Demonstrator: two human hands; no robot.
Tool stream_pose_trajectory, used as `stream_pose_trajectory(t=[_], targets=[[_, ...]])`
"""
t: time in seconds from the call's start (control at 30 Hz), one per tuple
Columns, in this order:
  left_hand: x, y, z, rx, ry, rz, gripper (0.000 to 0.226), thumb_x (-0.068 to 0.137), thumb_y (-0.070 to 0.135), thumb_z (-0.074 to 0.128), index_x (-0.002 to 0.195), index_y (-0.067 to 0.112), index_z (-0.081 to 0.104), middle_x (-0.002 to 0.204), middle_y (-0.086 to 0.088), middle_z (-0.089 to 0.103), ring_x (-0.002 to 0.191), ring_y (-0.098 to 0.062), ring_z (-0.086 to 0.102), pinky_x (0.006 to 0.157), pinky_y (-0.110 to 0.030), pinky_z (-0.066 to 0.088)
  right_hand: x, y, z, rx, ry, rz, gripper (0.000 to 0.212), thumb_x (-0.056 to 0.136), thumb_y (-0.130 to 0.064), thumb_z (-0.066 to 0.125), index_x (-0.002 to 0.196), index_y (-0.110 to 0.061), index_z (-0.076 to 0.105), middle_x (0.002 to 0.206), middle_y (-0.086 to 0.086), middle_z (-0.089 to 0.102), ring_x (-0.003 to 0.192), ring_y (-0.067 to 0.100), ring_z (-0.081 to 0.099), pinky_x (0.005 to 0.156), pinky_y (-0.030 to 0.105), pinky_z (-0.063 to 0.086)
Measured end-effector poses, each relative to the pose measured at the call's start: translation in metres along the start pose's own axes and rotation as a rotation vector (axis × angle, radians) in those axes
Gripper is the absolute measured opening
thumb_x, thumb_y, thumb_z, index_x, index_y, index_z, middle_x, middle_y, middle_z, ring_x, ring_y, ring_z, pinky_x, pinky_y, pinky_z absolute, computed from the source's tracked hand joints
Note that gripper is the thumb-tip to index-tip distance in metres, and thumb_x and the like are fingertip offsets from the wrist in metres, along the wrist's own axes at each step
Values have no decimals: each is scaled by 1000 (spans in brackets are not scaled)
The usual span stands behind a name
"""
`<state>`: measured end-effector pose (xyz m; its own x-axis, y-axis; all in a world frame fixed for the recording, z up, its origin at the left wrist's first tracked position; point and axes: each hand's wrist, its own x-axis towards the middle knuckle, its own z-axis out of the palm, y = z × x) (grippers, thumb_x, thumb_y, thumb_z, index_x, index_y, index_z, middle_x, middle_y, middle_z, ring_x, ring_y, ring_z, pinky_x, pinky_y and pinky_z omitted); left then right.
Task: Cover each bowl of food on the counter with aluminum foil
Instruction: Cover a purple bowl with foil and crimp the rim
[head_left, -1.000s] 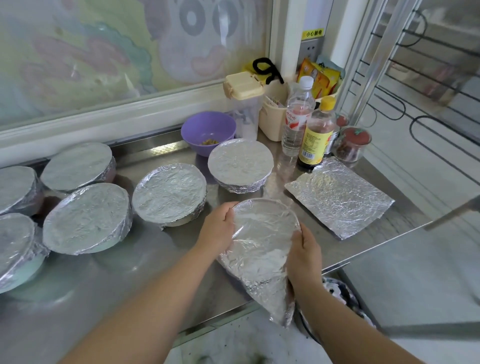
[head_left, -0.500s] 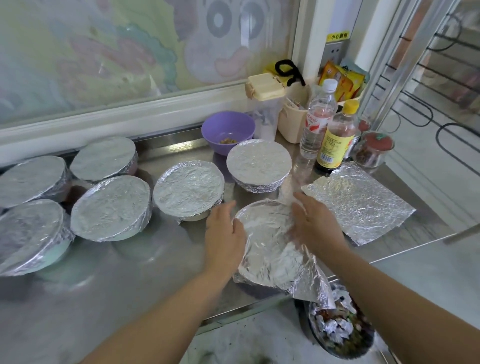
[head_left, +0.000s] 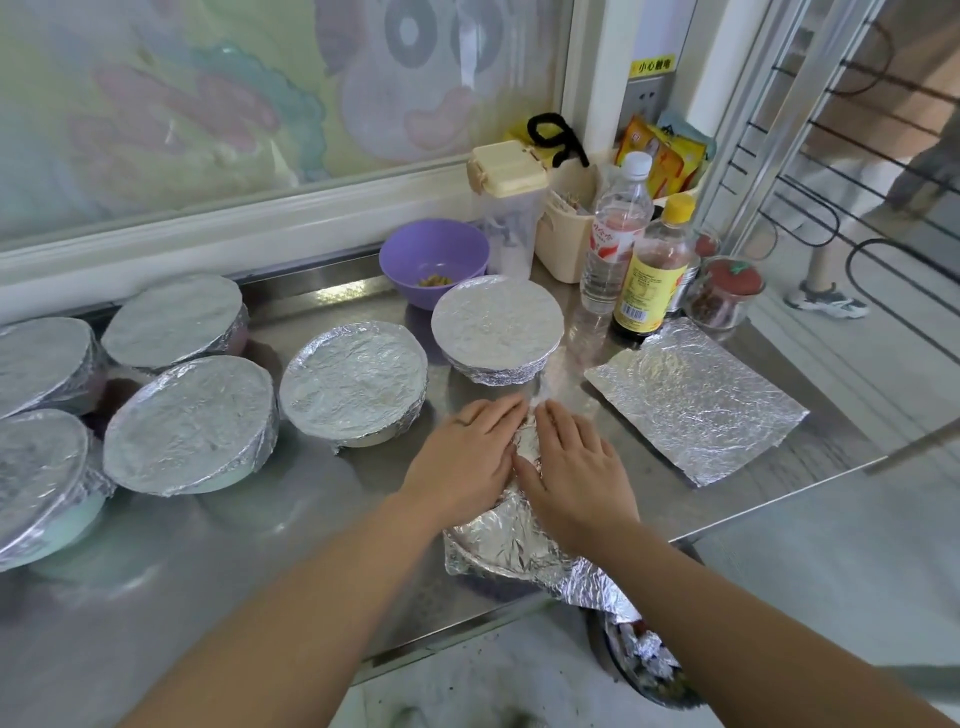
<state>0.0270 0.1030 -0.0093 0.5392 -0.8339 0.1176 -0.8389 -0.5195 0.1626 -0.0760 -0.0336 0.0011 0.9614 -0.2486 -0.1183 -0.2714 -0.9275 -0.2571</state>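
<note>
A bowl under a loose foil sheet (head_left: 511, 548) stands near the counter's front edge. My left hand (head_left: 462, 457) and my right hand (head_left: 574, 470) lie flat side by side on top of it, fingers straight, pressing the foil down. One corner of the foil hangs over the counter edge. Several foil-covered bowls stand behind and to the left, among them one (head_left: 497, 327) at the back and one (head_left: 354, 382) beside it. An uncovered purple bowl (head_left: 434, 260) with a little food sits at the back. A spare flat foil sheet (head_left: 696, 400) lies to the right.
Two bottles (head_left: 652, 270), a clear container with a cream lid (head_left: 509, 208), a cream holder and a red-lidded jar (head_left: 724, 293) crowd the back right corner. A bin with crumpled foil (head_left: 649, 660) sits below the steel counter's front edge (head_left: 457, 636). A metal railing stands to the right.
Both hands moved from the foil's sides onto the top of the bowl and now press flat in the middle. The view shifted slightly closer.
</note>
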Motion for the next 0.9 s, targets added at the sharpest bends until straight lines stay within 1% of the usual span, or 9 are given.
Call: stream_pose_trajectory(t=[0.13, 0.27, 0.37, 0.5, 0.6, 0.67, 0.77, 0.83, 0.9], targets=[[-5, 3, 1, 28, -13, -65, 55, 102, 36, 32, 153, 15, 34, 158, 4, 32, 134, -21, 39, 107, -38, 41, -13, 9, -6, 263, 7, 56, 84, 97, -68, 32, 162, -25, 1, 170, -4, -1, 156, 20, 3, 123, 44, 16], [-9, 12, 6, 59, -7, -197, 56, 101, 37, 31, 153, 16, 35, 158, 5, 33, 132, -22, 42, 105, -37, 42, -32, 6, 11, 582, 168, 209, 70, 102, -50, 43, 161, -19, 19, 167, -2, 20, 152, 15, 20, 119, 35, 26], [-14, 17, 5, 70, -17, -242, 57, 102, 37, 29, 155, 16, 30, 160, 5, 29, 135, -22, 38, 110, -35, 37, -28, 5, 16, 848, 266, 282, 52, 106, -35, 46, 155, -21, 36, 157, -4, 42, 143, 11, 39, 116, 31, 33], [-15, 19, 3, 65, -36, -273, 57, 104, 37, 28, 157, 17, 23, 163, 6, 22, 139, -21, 32, 114, -35, 32, -27, 7, 19, 1080, 281, 353, 43, 107, -33, 46, 149, -29, 46, 144, -12, 55, 132, 7, 51, 111, 34, 43], [-14, 19, 4, 71, -53, -284, 57, 104, 37, 27, 158, 18, 21, 163, 7, 21, 139, -22, 31, 114, -35, 32, -26, 7, 20, 1197, 280, 393, 31, 108, -29, 42, 135, -33, 59, 120, -10, 70, 110, 10, 67, 94, 39, 56], [-15, 19, 3, 73, -62, -282, 57, 104, 37, 27, 158, 17, 21, 163, 6, 21, 140, -22, 31, 115, -35, 31, -25, 8, 19, 1261, 269, 415, 30, 109, -27, 40, 124, -33, 65, 109, -8, 73, 101, 11, 70, 86, 36, 58], [-14, 20, 0, 62, -69, -272, 57, 105, 36, 27, 158, 17, 20, 163, 6, 19, 141, -22, 29, 115, -35, 30, -25, 11, 10, 1265, 173, 479, 31, 110, -32, 38, 111, -26, 68, 99, -5, 73, 92, 12, 70, 76, 28, 54], [-15, 20, 0, 53, -77, -273, 57, 105, 37, 28, 158, 17, 20, 164, 6, 19, 141, -22, 29, 114, -36, 31, -18, 18, 1, 1074, 142, 436, 34, 109, -38, 37, 105, -21, 67, 90, -5, 69, 85, 17, 65, 75, 33, 53], [-16, 20, 1, 68, -60, -281, 57, 103, 37, 30, 156, 17, 26, 162, 5, 24, 138, -23, 34, 110, -38, 37, -2, 24, -11, 825, 168, 296, 36, 108, -37, 40, 128, -20, 64, 105, -7, 65, 98, 16, 60, 90, 39, 50]])
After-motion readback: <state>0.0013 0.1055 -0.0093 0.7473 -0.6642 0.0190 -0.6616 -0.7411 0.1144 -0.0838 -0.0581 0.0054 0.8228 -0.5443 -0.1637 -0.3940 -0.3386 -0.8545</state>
